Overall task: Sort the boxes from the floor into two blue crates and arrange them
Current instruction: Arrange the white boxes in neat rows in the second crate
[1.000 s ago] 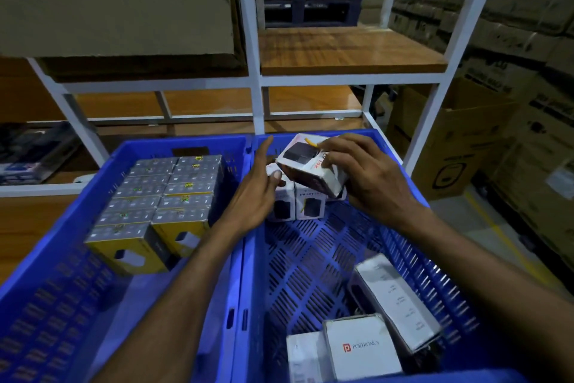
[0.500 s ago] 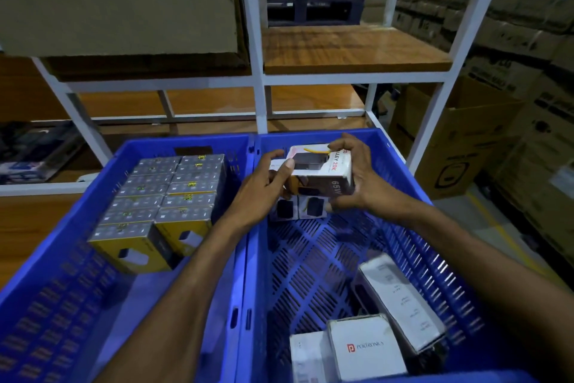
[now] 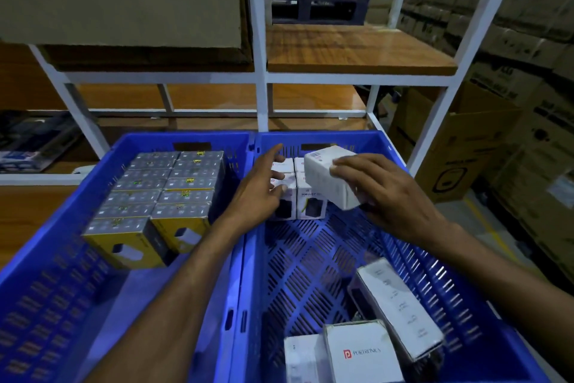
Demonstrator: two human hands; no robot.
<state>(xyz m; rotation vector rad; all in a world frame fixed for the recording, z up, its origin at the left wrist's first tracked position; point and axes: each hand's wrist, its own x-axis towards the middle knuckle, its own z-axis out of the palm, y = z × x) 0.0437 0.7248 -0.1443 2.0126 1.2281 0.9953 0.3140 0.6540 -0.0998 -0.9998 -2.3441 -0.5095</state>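
— Head camera: where is the box?
— The right hand [image 3: 388, 196] grips a white box [image 3: 329, 177], tilted, over the right end of the row of white boxes [image 3: 306, 196] standing at the far end of the right crate [image 3: 310, 258].
— And the left hand [image 3: 264, 190]?
— Fingers straight, resting on that row. Yellow boxes [image 3: 174, 193] are packed in the left crate [image 3: 62, 289].

One wide-angle head-worn view looks forward and down, close above the left blue crate [image 3: 46, 320] and right blue crate [image 3: 310, 261] set side by side, with the white-framed shelf rack [image 3: 259, 87] rising just behind them
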